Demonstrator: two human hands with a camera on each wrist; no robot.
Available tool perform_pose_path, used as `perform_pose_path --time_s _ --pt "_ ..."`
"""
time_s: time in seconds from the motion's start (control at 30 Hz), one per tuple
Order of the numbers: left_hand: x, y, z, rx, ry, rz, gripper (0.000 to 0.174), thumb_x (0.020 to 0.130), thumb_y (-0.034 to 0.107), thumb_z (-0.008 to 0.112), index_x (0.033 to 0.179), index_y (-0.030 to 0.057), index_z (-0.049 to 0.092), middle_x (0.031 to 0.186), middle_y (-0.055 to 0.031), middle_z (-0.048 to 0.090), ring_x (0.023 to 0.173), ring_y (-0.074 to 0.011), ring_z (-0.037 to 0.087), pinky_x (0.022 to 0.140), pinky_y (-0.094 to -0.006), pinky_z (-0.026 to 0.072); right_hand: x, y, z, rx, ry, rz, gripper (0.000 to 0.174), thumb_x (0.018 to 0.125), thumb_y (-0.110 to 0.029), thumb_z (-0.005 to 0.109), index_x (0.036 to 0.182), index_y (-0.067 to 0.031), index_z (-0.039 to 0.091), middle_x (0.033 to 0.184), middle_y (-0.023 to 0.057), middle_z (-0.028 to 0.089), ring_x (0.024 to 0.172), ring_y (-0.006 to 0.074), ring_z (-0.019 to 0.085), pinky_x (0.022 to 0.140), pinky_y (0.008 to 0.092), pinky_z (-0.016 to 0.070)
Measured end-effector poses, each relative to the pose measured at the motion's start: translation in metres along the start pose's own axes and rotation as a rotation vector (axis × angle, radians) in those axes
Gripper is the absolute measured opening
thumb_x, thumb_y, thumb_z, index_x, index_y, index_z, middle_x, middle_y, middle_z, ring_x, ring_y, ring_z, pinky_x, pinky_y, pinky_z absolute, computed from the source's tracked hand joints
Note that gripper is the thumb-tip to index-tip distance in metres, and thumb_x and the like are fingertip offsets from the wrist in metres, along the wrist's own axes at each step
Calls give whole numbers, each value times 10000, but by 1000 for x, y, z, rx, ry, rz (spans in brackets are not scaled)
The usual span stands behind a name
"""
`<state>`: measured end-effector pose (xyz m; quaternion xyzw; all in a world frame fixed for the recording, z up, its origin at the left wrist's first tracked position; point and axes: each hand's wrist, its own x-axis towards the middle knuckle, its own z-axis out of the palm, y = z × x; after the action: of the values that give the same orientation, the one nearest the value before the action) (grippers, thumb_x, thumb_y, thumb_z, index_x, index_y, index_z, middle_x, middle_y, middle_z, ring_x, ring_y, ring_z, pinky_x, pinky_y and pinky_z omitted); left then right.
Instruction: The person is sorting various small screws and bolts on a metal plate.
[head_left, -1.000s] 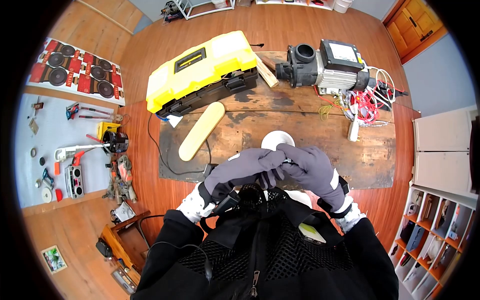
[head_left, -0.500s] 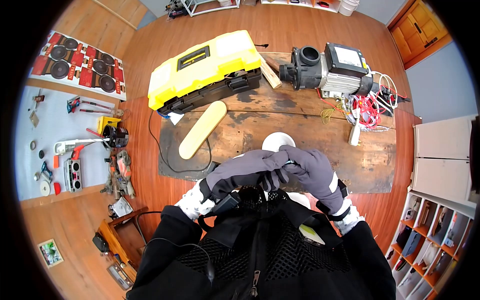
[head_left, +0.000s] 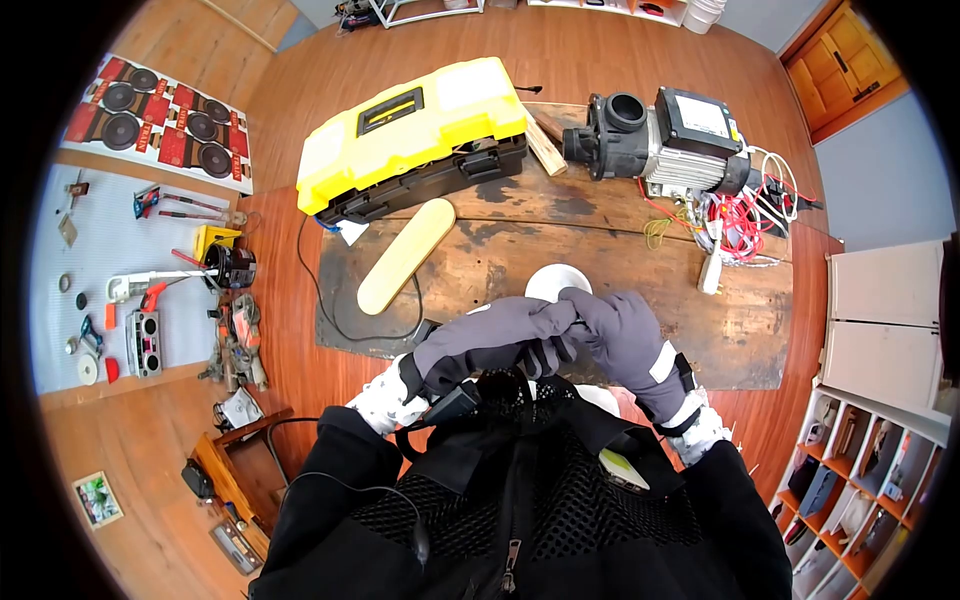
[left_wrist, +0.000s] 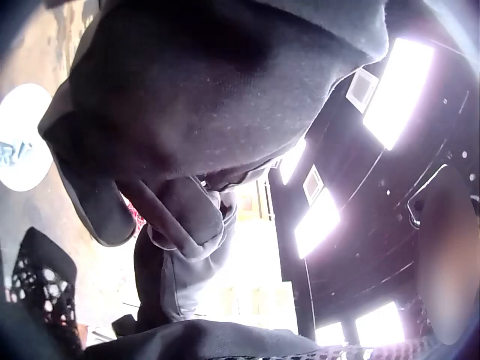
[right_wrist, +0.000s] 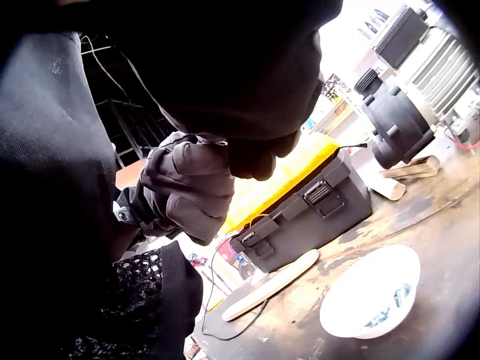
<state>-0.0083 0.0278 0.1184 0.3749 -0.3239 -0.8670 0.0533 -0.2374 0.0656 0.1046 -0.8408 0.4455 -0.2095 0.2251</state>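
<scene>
Beside the white bowl (head_left: 549,280), inside which metal pieces (right_wrist: 402,295) lay, the left hand (head_left: 490,335) and right hand (head_left: 622,335) were held together, fingers curled, best kept steady, though what was pinched could not be told.

Worn wooden table (head_left: 725,325) just beyond my left hand (head_left: 490,335) and right hand (head_left: 625,340); I note dark stains across its top. Floor (head_left: 430,58): reddish-brown, wood-look, around the table. Well left of my left hand: pale wall board (head_left: 180,252). Well right of my right hand: white cabinet (head_left: 885,285), with open shelving (head_left: 885,408) nearer me. Far beyond, to the right: wooden door (head_left: 858,72) beside a blue-grey wall (head_left: 870,175). Above my hands, left wrist view: glaring rectangular light panels (left_wrist: 400,91), dark ceiling (left_wrist: 371,236).
</scene>
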Motion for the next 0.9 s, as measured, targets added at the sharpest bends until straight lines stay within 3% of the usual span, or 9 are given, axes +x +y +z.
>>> perform_pose_path --time_s 0.17,0.33,0.47,0.57,0.63,0.9 --pt "3 4 1 -3 -32 -26 440 1000 389 611 1213 5 588 1070 -104 707 810 -125 686 666 -257 539 -4 2 6 22 42 11 414 846 -183 667 1246 -98 596 885 112 676 843 341 645 770 450 486" --pt "1 18 12 368 145 -106 416 1014 363 575 1198 -9 599 1053 -106 709 809 -135 684 679 -264 549 -6 10 16 151 18 84 357 844 -208 685 1179 -104 620 879 126 667 834 351 639 727 457 495" --pt "2 18 11 379 159 -120 395 1008 344 584 1176 -12 613 1036 -100 714 814 -134 684 680 -263 549 -5 11 16 99 -31 81 337 862 -213 677 1172 -101 611 876 127 666 822 347 642 731 461 491" --pt "0 10 2 264 70 -28 413 1016 366 565 1180 -9 624 1036 -97 720 781 -125 681 656 -260 545 -2 3 2 0 -28 31 358 877 -224 668 1202 -95 593 876 120 669 831 337 649 763 446 483" --pt "1 2 -6 -23 -83 -23 446 1024 402 543 1188 -3 634 1034 -101 726 740 -117 678 609 -254 529 0 1 -4 -42 -18 -8 378 884 -235 665 1224 -91 582 880 116 671 844 330 653 787 437 478" --pt "14 -9 -12 8 -45 -68 497 1017 447 541 1166 -14 651 982 -114 737 668 -124 674 557 -234 510 -1 11 -2 -213 -15 -120 507 888 -335 673 1299 -63 553 901 93 673 895 281 667 864 423 461"
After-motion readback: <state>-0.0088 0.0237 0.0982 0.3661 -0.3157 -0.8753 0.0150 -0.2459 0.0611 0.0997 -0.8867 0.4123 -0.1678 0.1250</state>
